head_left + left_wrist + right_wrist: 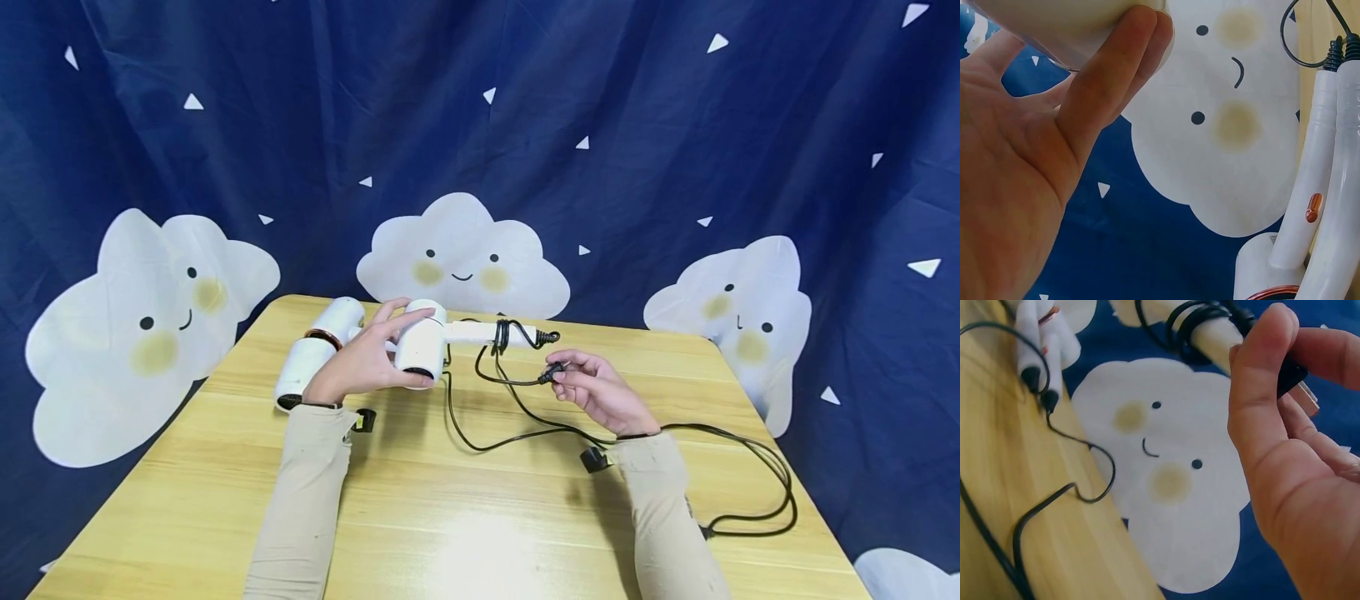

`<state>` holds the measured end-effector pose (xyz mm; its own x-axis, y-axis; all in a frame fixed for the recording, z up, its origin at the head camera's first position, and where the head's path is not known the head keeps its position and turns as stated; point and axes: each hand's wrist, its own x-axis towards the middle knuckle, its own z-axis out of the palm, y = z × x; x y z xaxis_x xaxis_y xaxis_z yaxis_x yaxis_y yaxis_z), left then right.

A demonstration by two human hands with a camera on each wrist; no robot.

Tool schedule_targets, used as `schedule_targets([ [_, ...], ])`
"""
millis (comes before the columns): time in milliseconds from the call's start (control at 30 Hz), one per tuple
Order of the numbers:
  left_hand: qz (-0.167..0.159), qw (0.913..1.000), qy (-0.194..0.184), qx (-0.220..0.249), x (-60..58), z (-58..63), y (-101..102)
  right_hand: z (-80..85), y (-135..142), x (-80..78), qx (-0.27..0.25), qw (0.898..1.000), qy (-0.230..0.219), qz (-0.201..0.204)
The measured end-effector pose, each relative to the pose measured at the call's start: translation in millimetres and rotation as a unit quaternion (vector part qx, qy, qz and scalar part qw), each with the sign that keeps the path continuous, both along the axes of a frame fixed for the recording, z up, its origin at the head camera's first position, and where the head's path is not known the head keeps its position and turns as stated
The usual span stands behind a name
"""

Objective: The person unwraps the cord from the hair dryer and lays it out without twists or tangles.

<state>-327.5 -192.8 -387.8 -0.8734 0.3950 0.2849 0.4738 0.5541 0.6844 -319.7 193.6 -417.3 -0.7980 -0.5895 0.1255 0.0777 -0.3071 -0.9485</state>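
My left hand [367, 358] grips the rounded head of a white hair dryer [422, 342], thumb below and fingers above. The dryer is held up over the table, its handle [468, 332] pointing right. Several turns of black cord [501, 337] are wound around that handle. Close to the handle's end, my right hand [600, 392] pinches the black plug [552, 372] of this cord between thumb and fingers. In the right wrist view, metal prongs stick out of the plug [1291, 376].
White hair dryers [307, 367] lie at the table's left; two handles [1300, 181] show side by side in the left wrist view. Loose black cords [780, 467] loop across the right side. Black plugs lie near the left sleeve [365, 420] and right sleeve [596, 459]. Behind hangs a blue cloud-print curtain [615, 75].
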Motion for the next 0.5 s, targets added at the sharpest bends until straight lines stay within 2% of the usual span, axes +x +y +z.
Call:
schedule_targets([
  [267,-0.002,1.0,0.001,0.001,0.7,0.0,0.4,-13.7,-1.5,-4.9,0.013,1.0,-0.024,-0.013],
  [500,-0.008,1.0,0.0,-0.005,2.3,1.5,2.1,-24.6,-1.4,-10.8,0.01,0.996,-0.067,-0.055],
])
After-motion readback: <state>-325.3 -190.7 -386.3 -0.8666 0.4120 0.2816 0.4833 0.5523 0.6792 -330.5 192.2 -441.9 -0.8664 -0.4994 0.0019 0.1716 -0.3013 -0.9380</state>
